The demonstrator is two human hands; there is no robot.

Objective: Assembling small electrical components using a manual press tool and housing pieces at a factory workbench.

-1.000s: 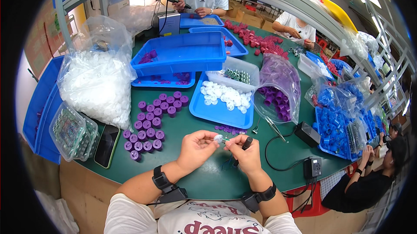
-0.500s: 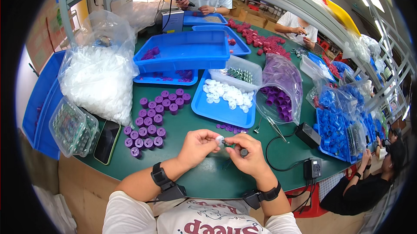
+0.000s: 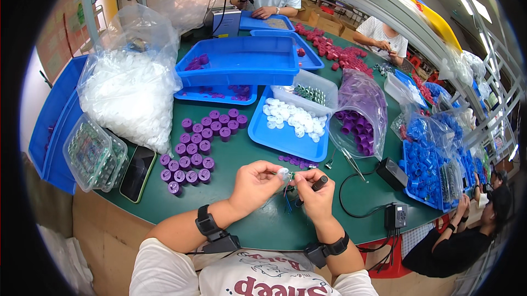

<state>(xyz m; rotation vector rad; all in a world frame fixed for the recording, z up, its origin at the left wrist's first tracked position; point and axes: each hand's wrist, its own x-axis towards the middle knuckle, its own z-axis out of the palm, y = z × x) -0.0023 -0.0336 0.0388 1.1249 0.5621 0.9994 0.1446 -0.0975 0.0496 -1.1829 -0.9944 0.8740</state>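
Note:
Both hands meet above the green table in front of me. My left hand (image 3: 254, 184) pinches a translucent white plastic disc (image 3: 283, 173) between thumb and fingertips. Against that disc, my right hand (image 3: 315, 197) holds a small green circuit board (image 3: 292, 176), partly hidden by the fingers. Thin coloured wires (image 3: 287, 201) dangle below the fingertips. A dark, stubby cylindrical handle (image 3: 320, 183) also sticks out of my right hand; its tip is hidden. Purple cylindrical caps (image 3: 192, 148) stand in rows to the left. Beyond my hands, a blue tray (image 3: 285, 148) bears many white discs (image 3: 293, 119).
A clear box of circuit boards (image 3: 310, 94) rests on the tray, beside a bag of purple caps (image 3: 359, 104). Tweezers (image 3: 353, 164) and a black adapter (image 3: 391, 172) lie right. At left are a phone (image 3: 138, 174) and a bag of white pieces (image 3: 126, 93). Co-workers sit around.
The dark handle in my right hand has tilted, now showing its length. Wires hang more visibly below the hands. The whole view has shifted slightly; the far co-worker's raised tool has turned upright.

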